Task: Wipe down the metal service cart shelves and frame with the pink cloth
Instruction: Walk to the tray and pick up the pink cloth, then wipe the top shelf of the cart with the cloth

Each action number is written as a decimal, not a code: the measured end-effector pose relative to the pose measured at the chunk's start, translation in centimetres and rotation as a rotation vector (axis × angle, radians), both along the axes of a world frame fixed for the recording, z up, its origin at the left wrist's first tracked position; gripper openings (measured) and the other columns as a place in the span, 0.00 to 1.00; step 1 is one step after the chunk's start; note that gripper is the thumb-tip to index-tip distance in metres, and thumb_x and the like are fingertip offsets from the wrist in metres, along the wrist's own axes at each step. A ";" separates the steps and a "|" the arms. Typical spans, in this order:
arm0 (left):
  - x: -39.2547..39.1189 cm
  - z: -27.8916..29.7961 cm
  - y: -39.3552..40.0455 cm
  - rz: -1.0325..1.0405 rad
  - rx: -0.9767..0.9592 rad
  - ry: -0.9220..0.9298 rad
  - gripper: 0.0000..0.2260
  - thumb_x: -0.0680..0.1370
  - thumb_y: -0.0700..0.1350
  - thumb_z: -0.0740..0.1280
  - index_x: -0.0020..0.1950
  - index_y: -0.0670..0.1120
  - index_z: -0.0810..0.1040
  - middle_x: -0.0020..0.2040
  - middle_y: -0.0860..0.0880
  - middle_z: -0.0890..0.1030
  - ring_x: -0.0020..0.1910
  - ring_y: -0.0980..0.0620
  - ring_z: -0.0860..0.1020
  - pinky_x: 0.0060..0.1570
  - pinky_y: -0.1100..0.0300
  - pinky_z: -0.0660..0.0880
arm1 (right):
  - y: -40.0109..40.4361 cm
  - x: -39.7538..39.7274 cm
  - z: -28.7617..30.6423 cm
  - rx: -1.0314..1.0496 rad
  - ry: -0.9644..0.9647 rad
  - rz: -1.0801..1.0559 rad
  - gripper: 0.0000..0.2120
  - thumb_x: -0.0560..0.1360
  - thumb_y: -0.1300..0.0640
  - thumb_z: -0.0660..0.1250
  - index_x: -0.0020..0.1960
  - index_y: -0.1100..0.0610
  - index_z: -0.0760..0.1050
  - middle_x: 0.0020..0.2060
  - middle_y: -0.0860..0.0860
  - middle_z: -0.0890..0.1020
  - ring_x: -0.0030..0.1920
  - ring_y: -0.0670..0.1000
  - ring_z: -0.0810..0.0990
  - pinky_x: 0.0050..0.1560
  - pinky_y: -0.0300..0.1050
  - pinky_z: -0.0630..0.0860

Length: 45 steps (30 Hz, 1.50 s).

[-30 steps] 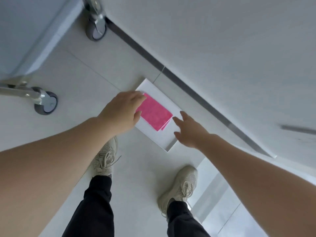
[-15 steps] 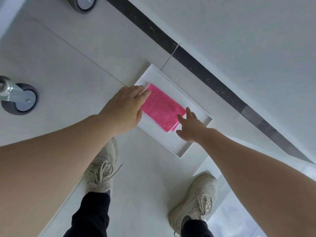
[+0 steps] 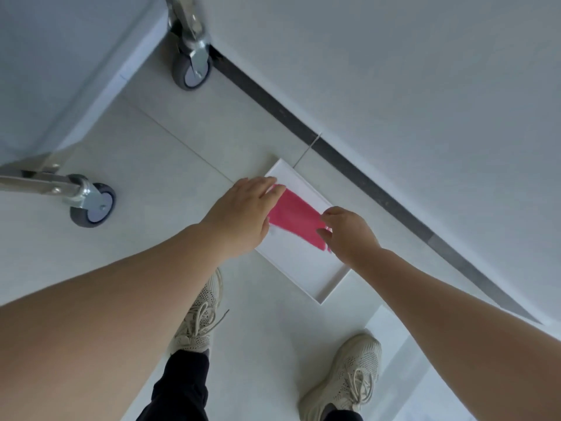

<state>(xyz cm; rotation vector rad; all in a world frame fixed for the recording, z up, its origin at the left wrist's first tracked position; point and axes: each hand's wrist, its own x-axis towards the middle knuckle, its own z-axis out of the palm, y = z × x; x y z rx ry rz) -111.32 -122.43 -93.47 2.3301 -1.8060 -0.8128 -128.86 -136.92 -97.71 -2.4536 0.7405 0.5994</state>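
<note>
Pink cloth (image 3: 293,218) over white tray (image 3: 329,278), pinched between left hand (image 3: 243,214) and right hand (image 3: 349,233), one at each end

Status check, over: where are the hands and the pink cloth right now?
Left hand and right hand each at an end of the pink cloth, over the white tray on the floor. Grip hidden. Cart wheels off left, nothing blocking.

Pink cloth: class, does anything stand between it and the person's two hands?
Nothing visible does. The left hand and right hand are already at opposite ends of the pink cloth, over the white tray on the floor.
</note>
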 end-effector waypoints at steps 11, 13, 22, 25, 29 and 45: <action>4.7 22.3 -4.5 0.037 -0.137 0.042 0.21 0.76 0.43 0.61 0.68 0.46 0.64 0.68 0.47 0.68 0.63 0.44 0.69 0.62 0.53 0.67 | -5.1 6.1 27.6 -0.177 -0.341 -0.027 0.09 0.68 0.72 0.65 0.38 0.59 0.77 0.32 0.54 0.79 0.31 0.58 0.77 0.29 0.45 0.74; 6.0 28.0 -5.3 0.029 -0.213 0.036 0.18 0.76 0.43 0.61 0.66 0.47 0.66 0.63 0.49 0.72 0.58 0.46 0.72 0.59 0.54 0.71 | -5.5 7.5 34.5 -0.248 -0.384 -0.005 0.07 0.65 0.72 0.69 0.37 0.61 0.78 0.33 0.54 0.80 0.32 0.58 0.78 0.28 0.46 0.75; 12.9 51.7 -5.2 0.042 -0.318 -0.039 0.18 0.78 0.46 0.59 0.68 0.50 0.63 0.62 0.52 0.73 0.56 0.52 0.75 0.52 0.57 0.73 | -2.3 13.9 64.0 -0.379 -0.677 0.076 0.16 0.61 0.77 0.67 0.42 0.60 0.81 0.36 0.52 0.81 0.35 0.55 0.79 0.30 0.44 0.75; 14.1 58.0 -4.2 0.062 -0.323 -0.026 0.11 0.78 0.46 0.58 0.60 0.52 0.68 0.49 0.53 0.76 0.46 0.52 0.76 0.42 0.59 0.72 | -0.9 15.0 71.1 -0.412 -0.717 0.119 0.16 0.61 0.78 0.66 0.40 0.61 0.80 0.36 0.52 0.80 0.36 0.54 0.78 0.31 0.45 0.75; 15.3 65.7 -1.9 0.059 -0.330 -0.032 0.05 0.78 0.43 0.57 0.46 0.49 0.72 0.33 0.56 0.68 0.35 0.54 0.72 0.32 0.62 0.63 | 1.1 15.5 79.7 -0.470 -0.751 0.155 0.14 0.59 0.77 0.69 0.39 0.63 0.79 0.39 0.55 0.81 0.38 0.56 0.80 0.34 0.46 0.78; 12.5 82.2 12.2 0.230 -0.544 0.039 0.03 0.73 0.44 0.69 0.42 0.50 0.76 0.35 0.57 0.74 0.33 0.63 0.72 0.33 0.71 0.67 | 9.7 8.8 90.3 -0.624 -0.705 0.251 0.12 0.65 0.76 0.60 0.42 0.64 0.77 0.42 0.55 0.79 0.42 0.57 0.78 0.41 0.49 0.76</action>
